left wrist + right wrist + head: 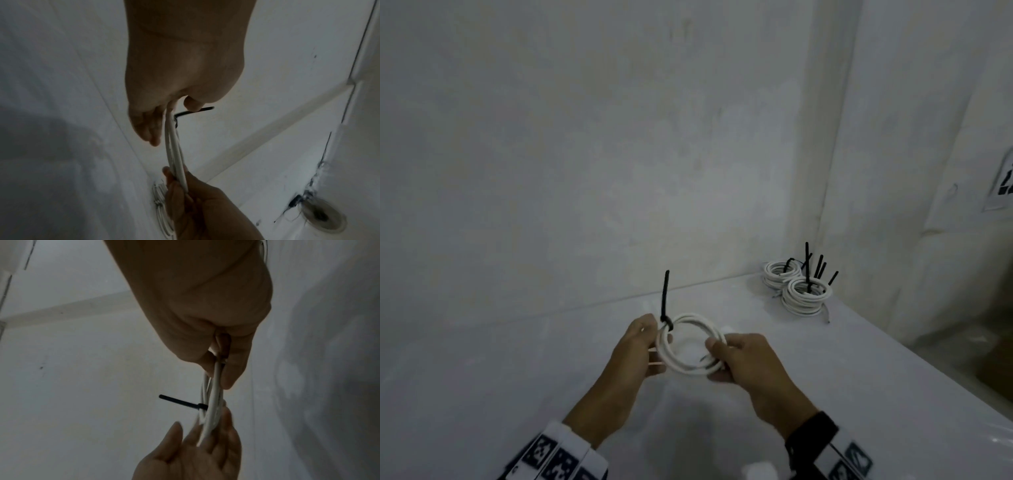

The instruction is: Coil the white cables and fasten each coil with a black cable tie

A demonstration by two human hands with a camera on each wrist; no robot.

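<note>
Head view: tied coil [690,344] above table [482,394], mid-surface.

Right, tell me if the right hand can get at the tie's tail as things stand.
Probably not yet: the right hand grips the coil on the side opposite the tie. The tail itself sticks up free beside the left hand, so letting go and reaching across should work.

The cable coil [690,344] between the fingers is white, and the cable tie [665,298] just beside the left fingertips is black. Far beyond the fingers, the stacked coils [796,286] are white with black ties, on a white table [482,377]. Both wristbands [558,455] carry black-and-white square patterns.
</note>
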